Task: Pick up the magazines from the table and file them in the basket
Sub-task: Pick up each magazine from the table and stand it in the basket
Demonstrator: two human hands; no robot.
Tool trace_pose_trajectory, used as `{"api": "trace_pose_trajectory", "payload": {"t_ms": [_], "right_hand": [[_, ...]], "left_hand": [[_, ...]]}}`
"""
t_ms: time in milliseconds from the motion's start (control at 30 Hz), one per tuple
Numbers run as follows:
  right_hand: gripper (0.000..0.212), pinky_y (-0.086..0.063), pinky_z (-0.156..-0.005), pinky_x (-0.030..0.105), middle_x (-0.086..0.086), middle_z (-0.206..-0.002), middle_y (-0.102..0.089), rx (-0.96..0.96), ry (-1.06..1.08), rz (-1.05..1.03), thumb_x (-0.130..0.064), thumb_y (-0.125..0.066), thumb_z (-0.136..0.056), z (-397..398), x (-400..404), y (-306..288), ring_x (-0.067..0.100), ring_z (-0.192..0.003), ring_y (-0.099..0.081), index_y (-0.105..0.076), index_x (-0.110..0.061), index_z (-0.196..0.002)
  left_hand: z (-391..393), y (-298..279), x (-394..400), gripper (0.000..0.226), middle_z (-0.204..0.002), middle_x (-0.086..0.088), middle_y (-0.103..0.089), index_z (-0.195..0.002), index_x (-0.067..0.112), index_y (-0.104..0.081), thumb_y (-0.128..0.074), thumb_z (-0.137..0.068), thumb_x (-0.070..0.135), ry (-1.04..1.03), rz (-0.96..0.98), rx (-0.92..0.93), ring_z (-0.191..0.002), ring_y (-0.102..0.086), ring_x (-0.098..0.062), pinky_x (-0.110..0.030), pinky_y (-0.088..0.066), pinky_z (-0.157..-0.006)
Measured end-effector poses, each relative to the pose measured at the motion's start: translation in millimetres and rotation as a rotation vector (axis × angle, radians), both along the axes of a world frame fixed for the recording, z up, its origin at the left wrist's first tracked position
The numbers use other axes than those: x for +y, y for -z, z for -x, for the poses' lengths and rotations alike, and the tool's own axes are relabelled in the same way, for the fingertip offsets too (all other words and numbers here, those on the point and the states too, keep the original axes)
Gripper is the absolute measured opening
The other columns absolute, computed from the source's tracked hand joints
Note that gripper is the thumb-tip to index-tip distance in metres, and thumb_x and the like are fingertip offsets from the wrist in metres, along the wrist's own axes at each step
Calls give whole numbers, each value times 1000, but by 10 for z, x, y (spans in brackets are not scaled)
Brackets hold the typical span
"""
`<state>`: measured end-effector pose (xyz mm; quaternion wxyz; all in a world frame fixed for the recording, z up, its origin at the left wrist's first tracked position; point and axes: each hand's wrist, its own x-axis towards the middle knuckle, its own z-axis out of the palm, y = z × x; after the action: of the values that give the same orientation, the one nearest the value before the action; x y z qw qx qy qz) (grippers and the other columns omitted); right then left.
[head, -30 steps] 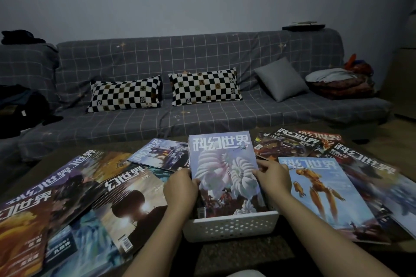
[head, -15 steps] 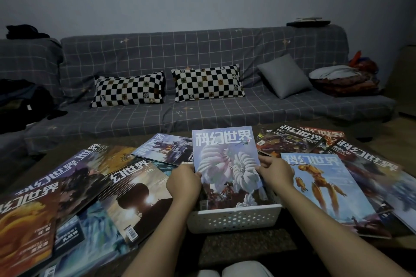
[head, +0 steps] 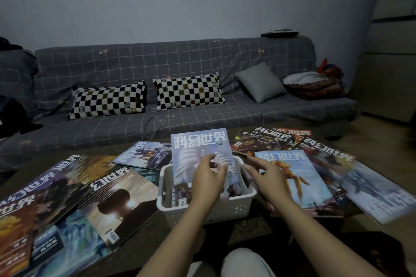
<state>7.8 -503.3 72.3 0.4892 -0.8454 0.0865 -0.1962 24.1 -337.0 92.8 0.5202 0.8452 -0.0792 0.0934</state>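
Magazine (head: 198,148) upright in basket (head: 227,210), left hand (head: 208,181) fingers on cover, right hand (head: 269,174) loose, empty; thin, glossy, floppy, best pinched at side edges

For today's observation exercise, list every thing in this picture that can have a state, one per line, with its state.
basket: upright on the table, holds one magazine
blue-white magazine: standing upright in the basket
left hand: fingers relaxed, in front of that magazine's cover; contact unclear
right hand: fingers spread, off the magazine, holding nothing
orange-figure magazine: flat on the table, right of the basket
silhouette magazine: flat, left of the basket
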Motion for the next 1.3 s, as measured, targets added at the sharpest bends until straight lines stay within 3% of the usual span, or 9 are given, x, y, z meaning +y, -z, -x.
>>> {"api": "trace_pose_trajectory", "payload": {"t_ms": [200, 300, 433, 500, 800, 967, 1133, 1200, 1300], "right_hand": [[32, -48, -85, 28, -6, -121, -65, 52, 107, 77, -32, -64, -85, 345, -662, 62, 11, -104, -60, -66, -27, -116], [28, -48, -83, 28, -4, -114, -69, 91, 176, 106, -33, -64, -85, 416, -1021, 160, 15, -105, -62, -68, -26, -111], [34, -48, -87, 31, 1, -117, -68, 193, 275, 99, -37, -63, -85, 432, -1419, 342, 18, -105, -62, -67, -20, -114], [38, -48, -90, 31, 4, -119, -66, 242, 292, 106, -36, -63, -85, 423, -1558, 445, 18, -108, -61, -65, -18, -118], [51, -40, -102, 42, 7, -129, -59, 313, 370, 144, -33, -65, -85, 218, -1761, 705, 31, -124, -43, -55, -10, -129], [52, -40, -102, 44, 8, -131, -57, 344, 422, 126, -28, -69, -83, 163, -1778, 744, 31, -123, -45, -55, -8, -128], [46, -46, -94, 45, 11, -124, -59, 324, 500, 70, -24, -71, -81, 235, -1725, 722, 31, -112, -54, -58, -10, -123], [45, -48, -91, 44, 12, -123, -61, 329, 536, -12, -24, -71, -82, 294, -1709, 686, 31, -109, -57, -58, -9, -122], [36, -50, -84, 42, 12, -112, -66, 316, 565, -182, -22, -69, -83, 398, -1676, 587, 30, -95, -61, -62, -8, -116]], "left_hand": [[135, 100, -808, 27, -81, 16, -58, -113, 20, -59, -63, -88, 29, 164, 29, 42, -82, -62, -7, -8, -41, -61], [110, 180, -1194, 38, -88, 10, -61, -127, 16, -55, -58, -91, 30, 215, -25, 89, -78, -58, -3, -20, -45, -70], [25, 344, -1623, 47, -132, -12, -57, -137, 7, -47, -50, -95, 27, 237, -129, 187, -120, -54, -25, -29, -42, -96], [-21, 458, -1768, 48, -136, -18, -52, -135, 2, -46, -47, -96, 29, 215, -171, 272, -124, -49, -32, -35, -41, -102], [-255, 773, -1898, 43, -133, -14, -53, -129, 8, -48, -42, -98, 36, -7, -21, 382, -119, -53, -31, -43, -45, -99], [-331, 826, -1848, 45, -130, -13, -57, -130, 7, -46, -60, -91, 22, -30, 99, 497, -117, -55, -29, -37, -46, -96], [-252, 800, -1770, 48, -131, -8, -56, -133, 16, -43, -62, -89, 13, 53, 229, 471, -109, -56, -22, -28, -39, -83], [-183, 767, -1746, 49, -131, -7, -57, -134, 17, -45, -63, -88, 10, 96, 287, 428, -102, -54, -16, -28, -42, -84], [-77, 666, -1690, 50, -133, -5, -56, -135, 20, -46, -62, -89, 9, 139, 371, 374, -115, -56, -19, -33, -47, -93]]}}
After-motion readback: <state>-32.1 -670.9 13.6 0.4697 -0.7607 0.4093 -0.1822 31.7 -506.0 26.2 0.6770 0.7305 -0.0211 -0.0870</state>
